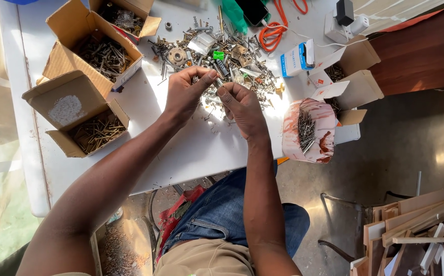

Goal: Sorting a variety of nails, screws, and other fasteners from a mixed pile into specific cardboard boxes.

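Observation:
My left hand point(186, 92) and my right hand point(242, 106) meet over a white table point(181, 148), fingertips together at the near edge of a pile of mixed screws, bolts and small metal parts point(217, 56). Both hands pinch a small screw point(216, 82) from the pile between thumbs and forefingers. The fingers hide most of it.
Open cardboard boxes of screws stand at left point(97, 130), point(102, 53), point(125, 18). A torn white-and-red paper pack of nails point(308, 130) and small white boxes point(342, 76) sit at right. Orange cable point(273, 30), a charger block point(342, 18) and a phone point(252, 9) lie at the back. Wood scraps point(416, 225) lie on the floor.

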